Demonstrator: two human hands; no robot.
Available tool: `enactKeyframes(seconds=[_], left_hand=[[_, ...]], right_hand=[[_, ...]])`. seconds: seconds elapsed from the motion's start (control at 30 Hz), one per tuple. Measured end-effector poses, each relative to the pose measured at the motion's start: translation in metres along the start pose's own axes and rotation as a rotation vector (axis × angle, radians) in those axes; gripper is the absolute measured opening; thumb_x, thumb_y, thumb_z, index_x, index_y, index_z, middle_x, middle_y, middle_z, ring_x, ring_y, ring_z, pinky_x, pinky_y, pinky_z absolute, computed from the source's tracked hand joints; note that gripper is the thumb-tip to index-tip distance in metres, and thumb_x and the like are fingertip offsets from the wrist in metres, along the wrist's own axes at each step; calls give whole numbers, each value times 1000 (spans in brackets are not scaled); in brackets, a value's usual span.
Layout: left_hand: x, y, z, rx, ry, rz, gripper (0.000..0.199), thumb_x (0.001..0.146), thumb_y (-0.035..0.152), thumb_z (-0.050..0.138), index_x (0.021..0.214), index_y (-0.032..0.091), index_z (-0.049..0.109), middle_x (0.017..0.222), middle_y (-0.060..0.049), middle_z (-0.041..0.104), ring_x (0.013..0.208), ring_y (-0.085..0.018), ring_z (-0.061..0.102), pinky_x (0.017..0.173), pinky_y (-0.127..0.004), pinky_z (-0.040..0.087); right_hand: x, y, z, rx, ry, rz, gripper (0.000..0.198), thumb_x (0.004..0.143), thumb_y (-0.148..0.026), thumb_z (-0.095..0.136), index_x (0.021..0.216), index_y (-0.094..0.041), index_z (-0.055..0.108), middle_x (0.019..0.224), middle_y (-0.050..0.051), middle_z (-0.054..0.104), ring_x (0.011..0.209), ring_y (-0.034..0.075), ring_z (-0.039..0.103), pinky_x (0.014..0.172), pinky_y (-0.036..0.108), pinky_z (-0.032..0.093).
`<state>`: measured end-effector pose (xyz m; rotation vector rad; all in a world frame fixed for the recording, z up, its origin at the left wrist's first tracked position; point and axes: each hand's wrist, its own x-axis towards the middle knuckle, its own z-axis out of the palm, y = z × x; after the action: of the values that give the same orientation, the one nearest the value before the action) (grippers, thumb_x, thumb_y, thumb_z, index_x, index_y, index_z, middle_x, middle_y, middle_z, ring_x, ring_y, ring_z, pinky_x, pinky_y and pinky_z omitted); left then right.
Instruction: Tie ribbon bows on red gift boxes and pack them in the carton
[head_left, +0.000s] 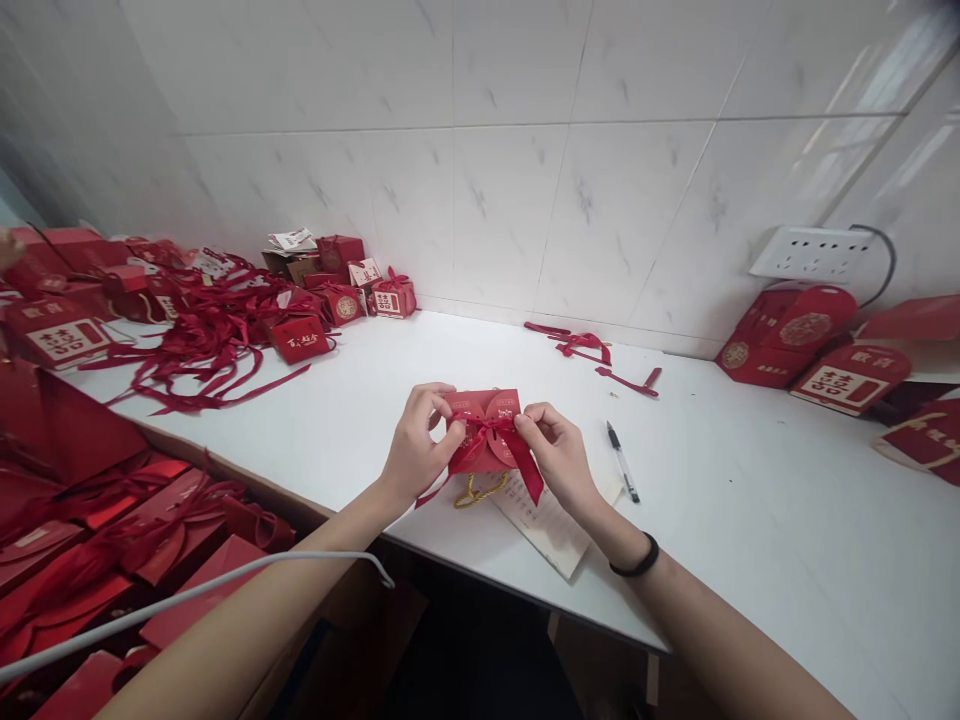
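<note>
Between my hands, near the table's front edge, is a small red gift box (486, 458) with gold print. A red ribbon (531, 472) is tied in a bow across its top. My left hand (421, 440) pinches the ribbon's left loop at the box's left side. At the right, my right hand (553, 450) has thumb and fingertips closed on the bow's other side. A gold cord handle (480, 492) hangs out below the box. Under it lies a paper sheet (544, 530) with writing, partly covered by the box and my right hand.
A black-capped pen (622, 460) lies right of the paper. Loose ribbon pieces (585, 348) lie by the wall. Tangled ribbons (202, 340) and red boxes fill the left. More boxes (787, 330) stand right, below a power strip (817, 253). A white cable (225, 575) crosses the lower left.
</note>
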<state>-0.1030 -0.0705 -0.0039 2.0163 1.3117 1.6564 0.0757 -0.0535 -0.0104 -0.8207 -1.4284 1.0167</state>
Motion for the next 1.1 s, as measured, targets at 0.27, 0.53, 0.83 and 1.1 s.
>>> enactKeyframes(seconds=[0.27,0.53,0.83,1.1], left_hand=[[0,2,-1,164,25,94,17,75,10,49,65,19,39,108,-8,59,101,-19,59,66,-29,56],[-1,0,0,203,69,178,14,75,7,45,68,19,40,100,-6,63,93,-17,64,55,-21,55],[0,2,-2,178,83,137,19,79,17,53,64,18,41,101,-6,58,93,-15,61,56,-20,56],[-1,4,0,158,99,139,14,77,14,53,68,18,44,96,-4,55,89,-13,59,58,-20,57]], right_hand=[[1,2,0,29,11,19,36,78,-52,63,68,-19,52,72,1,51,63,15,47,57,26,39],[-1,4,4,224,21,155,35,75,-52,65,70,-19,53,73,0,56,66,16,51,58,26,41],[-1,1,2,87,-23,35,29,80,-47,62,76,-20,50,75,1,54,67,15,51,58,25,43],[-4,-3,0,14,-120,-141,17,78,-28,57,92,-22,51,85,1,54,76,16,53,67,29,46]])
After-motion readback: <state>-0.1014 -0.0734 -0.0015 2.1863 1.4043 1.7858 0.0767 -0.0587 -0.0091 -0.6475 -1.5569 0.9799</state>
